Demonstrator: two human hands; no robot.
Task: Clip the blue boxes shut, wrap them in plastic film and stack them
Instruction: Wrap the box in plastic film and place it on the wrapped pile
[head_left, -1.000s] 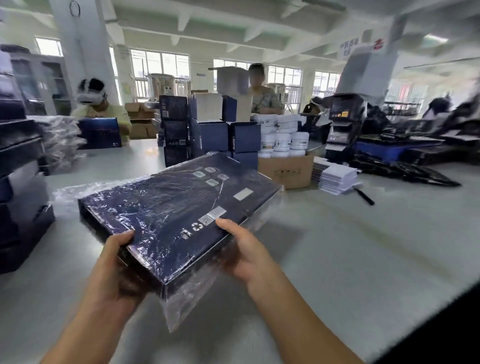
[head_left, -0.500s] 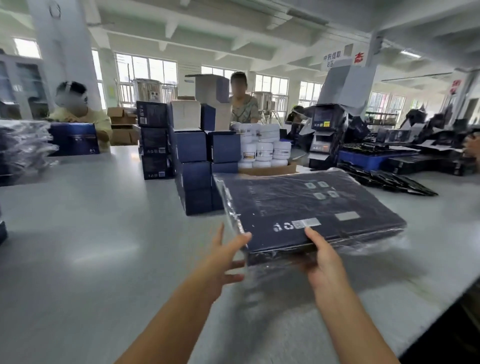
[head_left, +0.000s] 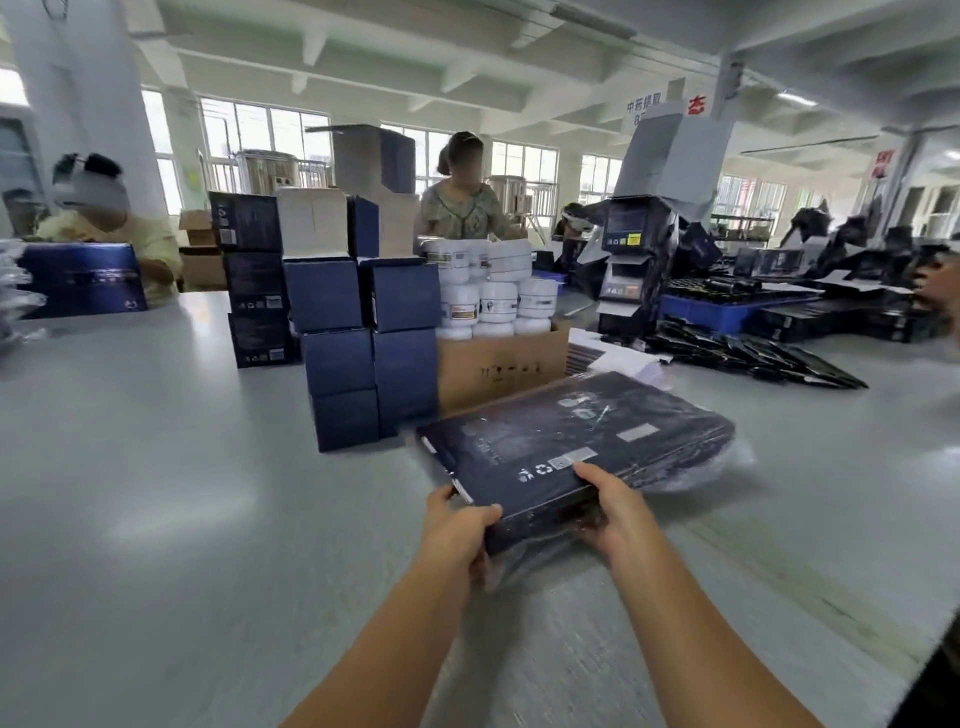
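A flat dark blue box (head_left: 571, 441) in clear plastic film lies on the grey table (head_left: 156, 493) in front of me. My left hand (head_left: 457, 530) grips its near left corner, thumb on top. My right hand (head_left: 618, 514) holds the near edge further right, fingers curled round it. Loose film (head_left: 722, 467) bunches past the box's right end and under its near edge. A stack of small blue boxes (head_left: 369, 343) stands just behind it.
A cardboard carton (head_left: 498, 364) of white jars (head_left: 493, 291) sits behind the box. Dark boxes (head_left: 249, 280) stand further left. Flat dark packaging (head_left: 753, 353) and a blue crate (head_left: 727, 312) lie at right. Two people work across the table.
The wrapped box has swung from my left to the middle right and come down on the table. My left hand, off it half a second ago, grips its corner again.
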